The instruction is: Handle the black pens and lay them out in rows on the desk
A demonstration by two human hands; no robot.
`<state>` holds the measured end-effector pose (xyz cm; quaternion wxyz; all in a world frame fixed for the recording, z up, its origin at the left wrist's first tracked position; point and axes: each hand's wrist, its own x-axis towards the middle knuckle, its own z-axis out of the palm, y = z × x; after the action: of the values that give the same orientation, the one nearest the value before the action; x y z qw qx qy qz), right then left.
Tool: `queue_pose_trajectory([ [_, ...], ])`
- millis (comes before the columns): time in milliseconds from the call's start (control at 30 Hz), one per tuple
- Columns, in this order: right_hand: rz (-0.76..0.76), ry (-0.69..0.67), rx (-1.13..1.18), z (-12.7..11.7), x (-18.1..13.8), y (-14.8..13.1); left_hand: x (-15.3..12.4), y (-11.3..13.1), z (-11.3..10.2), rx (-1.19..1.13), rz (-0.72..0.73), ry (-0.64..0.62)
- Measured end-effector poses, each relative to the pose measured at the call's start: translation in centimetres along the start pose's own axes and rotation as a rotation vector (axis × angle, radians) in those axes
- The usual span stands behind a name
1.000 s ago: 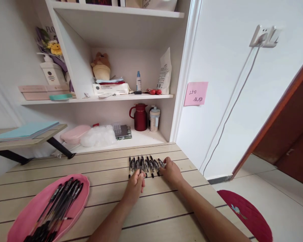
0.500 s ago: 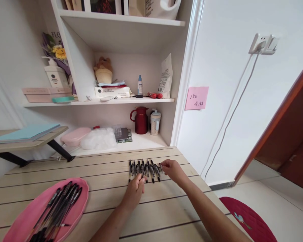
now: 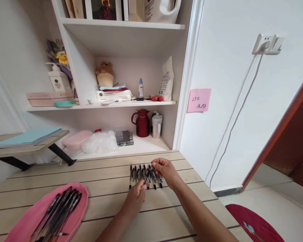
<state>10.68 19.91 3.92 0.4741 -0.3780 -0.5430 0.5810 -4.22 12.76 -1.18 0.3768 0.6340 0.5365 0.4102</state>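
Observation:
Several black pens (image 3: 138,173) lie side by side in a row on the pale wooden table (image 3: 103,198). My left hand (image 3: 137,199) is closed, pinching the lower end of one black pen (image 3: 146,176) that tilts up over the row. My right hand (image 3: 164,170) is closed too, its fingertips pinched at the top of that same pen, above the right end of the row. A pink oval tray (image 3: 20,223) at the front left holds several more black pens (image 3: 59,213).
White shelves behind the table hold a red jug (image 3: 141,123), a speckled cup (image 3: 157,125), a pink case (image 3: 77,139) and a plastic bag (image 3: 100,141). A pink note (image 3: 198,99) sticks on the wall. A low side stand (image 3: 27,143) is at left, a red mat (image 3: 255,223) on the floor.
My left hand lifted one pen out of the row and tilted it. My right hand moved left from the row's right end to the pen's top. The camera tilted slightly up.

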Motion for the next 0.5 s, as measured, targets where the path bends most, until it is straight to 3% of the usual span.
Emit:
queue_pose_trajectory([
  [267,0.031,-0.036,-0.048,0.86,-0.48,-0.25,-0.17,0.49,-0.36,-0.020,0.001,-0.045],
  [500,-0.003,0.011,-0.193,0.91,-0.23,0.35,-0.50,0.84,0.05,0.006,-0.010,0.023],
])
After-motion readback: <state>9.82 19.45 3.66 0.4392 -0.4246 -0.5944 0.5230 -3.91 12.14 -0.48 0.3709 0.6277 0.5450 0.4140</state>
